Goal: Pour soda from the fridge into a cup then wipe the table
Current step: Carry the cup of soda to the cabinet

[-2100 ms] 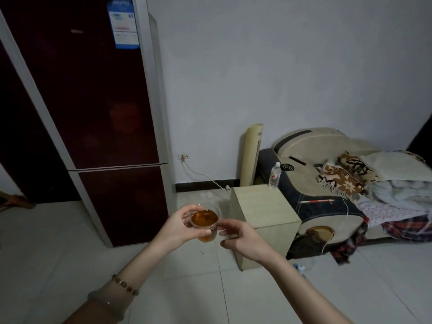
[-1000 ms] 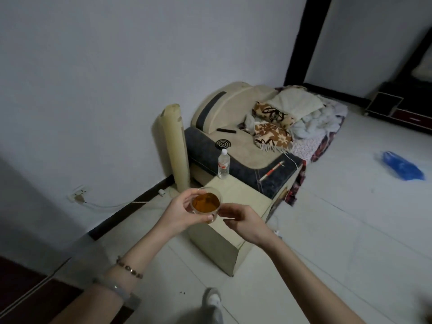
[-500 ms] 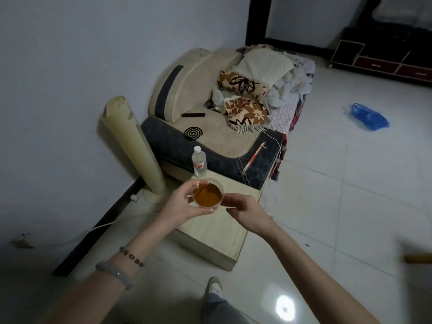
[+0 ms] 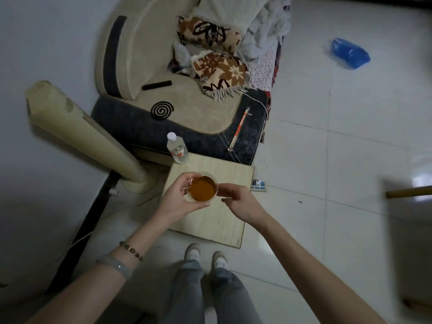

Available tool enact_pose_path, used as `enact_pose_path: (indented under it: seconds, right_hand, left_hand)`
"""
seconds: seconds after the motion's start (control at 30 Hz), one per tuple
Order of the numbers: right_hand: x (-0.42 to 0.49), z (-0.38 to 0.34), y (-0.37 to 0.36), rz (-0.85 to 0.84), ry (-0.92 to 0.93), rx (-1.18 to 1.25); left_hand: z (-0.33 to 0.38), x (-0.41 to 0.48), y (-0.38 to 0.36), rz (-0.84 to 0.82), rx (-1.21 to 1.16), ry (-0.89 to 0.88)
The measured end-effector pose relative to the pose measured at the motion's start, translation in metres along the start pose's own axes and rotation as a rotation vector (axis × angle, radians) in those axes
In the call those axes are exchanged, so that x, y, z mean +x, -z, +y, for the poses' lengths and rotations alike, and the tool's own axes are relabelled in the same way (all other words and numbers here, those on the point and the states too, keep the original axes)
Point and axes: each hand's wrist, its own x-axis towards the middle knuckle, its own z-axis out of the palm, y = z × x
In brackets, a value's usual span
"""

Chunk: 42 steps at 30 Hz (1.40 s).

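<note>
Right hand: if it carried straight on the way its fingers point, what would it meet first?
The cup of soda, gripped by the left hand; fingertips of the right hand seem to touch its side.

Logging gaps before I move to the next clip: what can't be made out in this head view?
Head view only.
1. Cup base: seen from above and wrapped by the left hand, so whether it touches the small wooden table is unclear.
2. Water bottle label: too small to read.
3. Yellowish bar at the right edge: blurred and cut off.

Soda-filled clear cup (image 4: 203, 189) upright above table (image 4: 217, 226)
</note>
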Motion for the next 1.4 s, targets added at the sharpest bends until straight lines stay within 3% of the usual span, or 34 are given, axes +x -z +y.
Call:
enact_pose_path:
  seconds: [0.47, 0.87, 1.4]
  right_hand:
    - [0.095, 0.1, -0.054, 0.186, -0.176, 0.074]
    - [0.157, 0.21, -0.081, 0.251, -0.155, 0.128]
    - [0.162, 0.238, -0.091, 0.198, -0.161, 0.142]
  left_hand:
    - [-0.134, 0.087, -0.005, -0.189, 0.105, -0.004]
    - [-0.26, 0.137, -0.054, -0.152, 0.067, -0.021]
    - [-0.283, 0.137, -0.066, -0.151, 0.059, 0.035]
